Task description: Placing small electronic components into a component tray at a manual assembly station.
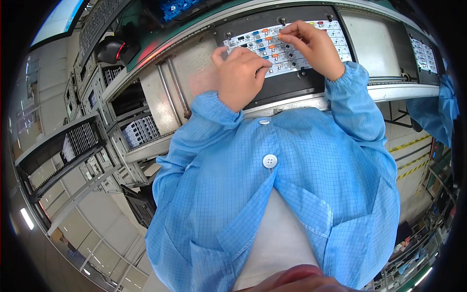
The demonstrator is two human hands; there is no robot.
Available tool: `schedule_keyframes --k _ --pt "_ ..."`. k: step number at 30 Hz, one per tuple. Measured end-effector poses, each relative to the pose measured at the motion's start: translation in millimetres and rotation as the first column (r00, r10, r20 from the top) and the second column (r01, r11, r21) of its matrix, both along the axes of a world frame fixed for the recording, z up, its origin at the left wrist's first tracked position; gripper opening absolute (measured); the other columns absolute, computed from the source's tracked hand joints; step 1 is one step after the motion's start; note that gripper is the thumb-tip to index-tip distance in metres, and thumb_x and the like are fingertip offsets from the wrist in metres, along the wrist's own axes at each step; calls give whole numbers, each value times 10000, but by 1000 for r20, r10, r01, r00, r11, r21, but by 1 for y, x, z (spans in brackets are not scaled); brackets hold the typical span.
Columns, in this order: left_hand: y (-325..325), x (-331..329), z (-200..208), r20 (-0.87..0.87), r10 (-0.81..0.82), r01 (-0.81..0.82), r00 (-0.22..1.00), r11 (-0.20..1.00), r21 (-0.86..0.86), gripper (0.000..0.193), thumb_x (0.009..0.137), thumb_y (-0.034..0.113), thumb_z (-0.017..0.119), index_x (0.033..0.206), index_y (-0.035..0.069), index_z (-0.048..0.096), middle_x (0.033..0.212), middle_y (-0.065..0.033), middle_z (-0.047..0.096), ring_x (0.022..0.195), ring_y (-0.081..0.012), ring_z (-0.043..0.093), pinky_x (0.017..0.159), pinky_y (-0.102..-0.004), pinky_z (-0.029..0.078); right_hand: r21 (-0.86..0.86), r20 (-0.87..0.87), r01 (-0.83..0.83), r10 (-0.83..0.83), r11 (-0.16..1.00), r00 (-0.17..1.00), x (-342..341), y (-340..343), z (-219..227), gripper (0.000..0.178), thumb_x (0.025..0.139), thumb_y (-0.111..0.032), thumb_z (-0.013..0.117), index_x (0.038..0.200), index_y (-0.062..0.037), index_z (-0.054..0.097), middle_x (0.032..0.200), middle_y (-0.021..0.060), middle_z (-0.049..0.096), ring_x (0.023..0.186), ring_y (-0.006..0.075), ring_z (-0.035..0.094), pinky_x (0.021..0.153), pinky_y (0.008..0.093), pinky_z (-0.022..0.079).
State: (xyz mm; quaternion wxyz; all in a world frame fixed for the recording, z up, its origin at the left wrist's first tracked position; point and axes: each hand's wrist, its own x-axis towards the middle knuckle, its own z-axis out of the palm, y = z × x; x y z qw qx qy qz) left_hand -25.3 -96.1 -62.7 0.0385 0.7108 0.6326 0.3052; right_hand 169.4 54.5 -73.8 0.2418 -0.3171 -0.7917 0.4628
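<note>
A white circuit board panel [342,43] lies in a black carrier frame [291,87] on the line in front of me. Rows of small orange, blue, black and metallic components stand on it. My right hand [318,51] is over the panel's upper middle, with thumb and forefinger pinched beside an orange component. Whether that part is in the fingers or on the board, I cannot make out. My left hand [241,73] hovers at the panel's left part, its thumb and forefinger brought together near the lower rows. Anything between those fingertips is too small to see.
A second carrier with a white board [424,56] sits further right on the line, near another blue sleeve [445,102]. To the left are a black mouse [112,49], a keyboard [99,24] and racks of boards [80,141]. A metal rail [296,104] edges the line.
</note>
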Motion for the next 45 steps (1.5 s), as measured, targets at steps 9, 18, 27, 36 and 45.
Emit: schedule_keyframes --k 9,18,27,36,45 --pt "-16 -11 -4 30 40 -41 999 999 31 173 865 182 796 1033 222 798 1032 57 701 1054 -169 639 1076 -507 310 453 159 -148 84 879 984 9 -41 0 117 911 -101 762 1024 -70 756 992 73 757 884 278 746 756 355 600" --pt "-25 -42 -6 -16 211 -210 977 977 32 166 864 192 805 1020 246 796 1032 60 713 1050 -173 641 1069 -463 299 576 242 -172 35 799 970 8 -50 -2 127 890 -91 748 1016 -78 754 995 62 737 877 269 735 754 362 606" --pt "-12 -35 -5 268 398 -339 877 909 -242 320 883 196 785 1202 196 770 821 33 758 804 -181 685 943 -371 402 678 204 -139 -4 722 979 32 -51 23 280 836 -62 729 1114 -93 755 1095 62 747 966 266 737 804 353 616" --pt "70 35 14 431 105 -11 896 977 -215 341 946 178 714 1283 125 727 906 -92 797 826 -260 749 864 -380 506 584 144 -350 331 733 933 46 -50 27 206 907 -237 734 1046 -88 704 1037 85 697 1075 308 677 918 404 574" --pt "88 74 31 552 -174 394 816 866 -309 430 923 104 746 1342 65 660 1286 -131 683 1065 -261 709 923 -383 560 570 292 -30 -169 821 941 129 -3 48 148 913 -247 765 944 -106 732 845 76 692 815 290 698 724 403 574"
